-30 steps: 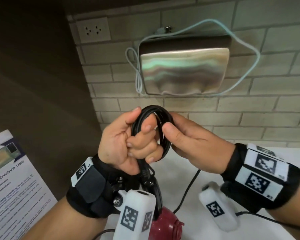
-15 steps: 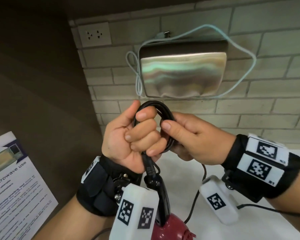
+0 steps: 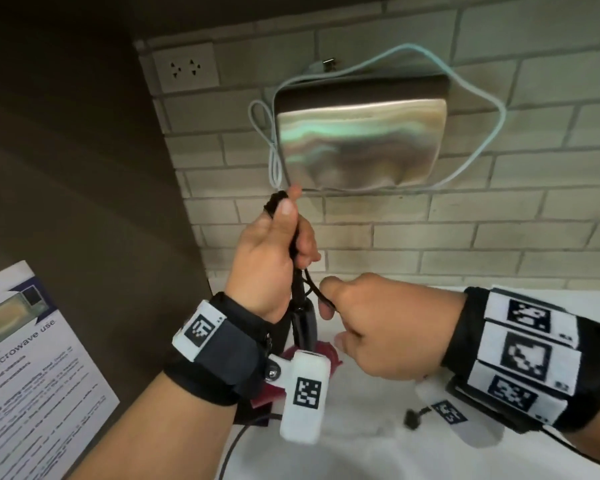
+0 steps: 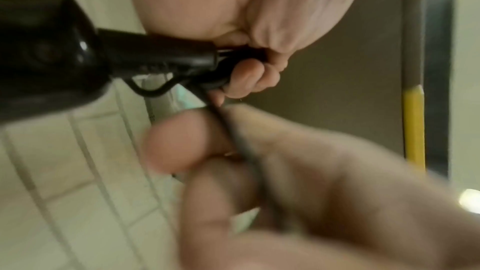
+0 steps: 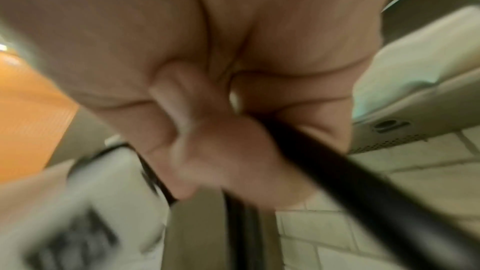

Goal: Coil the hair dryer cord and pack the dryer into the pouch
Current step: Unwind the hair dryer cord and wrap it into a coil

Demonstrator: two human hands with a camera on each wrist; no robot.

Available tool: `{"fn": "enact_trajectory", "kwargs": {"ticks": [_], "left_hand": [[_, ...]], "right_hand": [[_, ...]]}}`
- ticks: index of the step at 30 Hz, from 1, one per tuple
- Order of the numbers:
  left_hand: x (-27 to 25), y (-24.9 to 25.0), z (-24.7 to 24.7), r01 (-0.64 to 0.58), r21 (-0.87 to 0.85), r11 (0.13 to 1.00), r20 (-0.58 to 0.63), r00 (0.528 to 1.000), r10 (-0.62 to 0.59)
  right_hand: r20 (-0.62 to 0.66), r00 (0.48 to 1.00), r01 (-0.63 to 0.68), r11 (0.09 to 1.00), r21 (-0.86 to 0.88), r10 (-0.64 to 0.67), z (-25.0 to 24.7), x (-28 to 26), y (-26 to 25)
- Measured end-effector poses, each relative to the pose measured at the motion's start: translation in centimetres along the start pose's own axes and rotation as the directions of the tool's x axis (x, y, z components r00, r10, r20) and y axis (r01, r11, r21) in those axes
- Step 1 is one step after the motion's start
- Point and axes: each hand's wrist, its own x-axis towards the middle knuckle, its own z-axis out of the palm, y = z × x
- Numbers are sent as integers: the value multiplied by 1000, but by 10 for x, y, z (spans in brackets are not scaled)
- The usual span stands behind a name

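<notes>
My left hand (image 3: pixel 278 251) is raised and grips the coiled black cord (image 3: pixel 293 237), whose loops poke out above the thumb. From that fist the dryer's black handle (image 3: pixel 305 327) hangs down, with its dark red body (image 3: pixel 328 355) mostly hidden behind the wrist camera. In the left wrist view the handle (image 4: pixel 52 48) and its strain relief run into the curled fingers. My right hand (image 3: pixel 371 327), lower and to the right, pinches a loose strand of cord (image 3: pixel 321 294) between thumb and finger; the strand (image 5: pixel 337 171) shows blurred in the right wrist view. The iridescent pouch (image 3: pixel 357 147) leans against the brick wall.
A pale blue cable (image 3: pixel 492 126) loops around the pouch. A white wall socket (image 3: pixel 186 67) is at upper left. A printed microwave notice (image 3: pixel 32 368) lies at the left, beside a dark cabinet side. The cord's plug (image 3: pixel 413 419) lies on the white counter (image 3: pixel 361 445).
My right hand has left the coil and dropped down to the right, taking a loose strand. The left hand has turned and lifted, squeezing the loops flat in its fist.
</notes>
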Motion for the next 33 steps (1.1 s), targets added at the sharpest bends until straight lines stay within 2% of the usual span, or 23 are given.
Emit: {"fn": "enact_trajectory", "kwargs": {"ticks": [2, 4, 6, 8, 9, 11, 13, 14, 16, 18, 20, 22, 24, 26, 28, 29, 31, 32, 33], "left_hand": [[-5, -6, 3, -83, 175, 981, 33, 996, 79], [-8, -9, 2, -150, 363, 919, 116, 986, 115], [-9, -11, -4, -173, 524, 834, 205, 976, 73], [-11, -14, -9, -152, 603, 783, 269, 963, -20], [-13, -15, -11, -145, 628, 764, 286, 957, -54], [-19, -18, -10, -178, 706, 686, 324, 942, -90], [-21, -18, -11, -184, 757, 627, 362, 917, -169], [-21, -17, -14, -152, 757, 635, 370, 902, -225], [-22, -13, -23, -81, 731, 677, 393, 861, -322], [-24, -8, -27, -78, 738, 670, 416, 834, -362], [-24, -7, -23, -60, 688, 724, 446, 821, -357], [-22, -6, -16, 113, 499, 859, 473, 795, -380], [-18, -3, -13, 305, 279, 911, 521, 748, -410], [-13, -2, -15, 433, 69, 899, 614, 692, -380], [-7, 1, -19, 548, -121, 828, 703, 636, -319], [-6, 2, -21, 583, -183, 791, 730, 620, -289], [-5, 5, -21, 602, -257, 756, 749, 618, -238], [-6, 6, -21, 597, -284, 750, 751, 625, -213], [-6, 7, -21, 590, -308, 746, 752, 632, -189]], "right_hand": [[42, 998, 49, 997, 68, -51, -8, -6, -2], [107, 992, 27, 936, 352, -69, -9, -11, 1], [104, 994, -26, 796, 605, -46, -12, -16, 13], [1, 998, -48, 741, 670, 64, -18, -19, 30], [-59, 992, -46, 772, 634, 107, -21, -20, 38], [-144, 987, -5, 912, 411, 70, -26, -23, 49], [-135, 990, -3, 985, 171, 26, -30, -27, 59], [-131, 990, -33, 993, 117, 49, -33, -30, 65], [-139, 984, -91, 989, 119, 108, -42, -39, 84], [-121, 982, -115, 967, 229, 146, -50, -46, 100], [-97, 983, -125, 953, 277, 157, -50, -42, 110], [-108, 984, -114, 963, 242, 144, -44, -29, 114], [-147, 978, -106, 955, 278, 151, -37, -16, 115], [-215, 968, -31, 911, 412, 131, -29, -3, 110], [-258, 962, 92, 786, 612, 88, -22, 6, 98], [-273, 959, 144, 692, 707, 80, -18, 9, 93], [-296, 953, 219, 524, 823, 65, -14, 14, 79], [-320, 946, 258, 484, 836, 49, -12, 17, 72], [-350, 936, 292, 484, 825, 32, -11, 20, 65]]}}
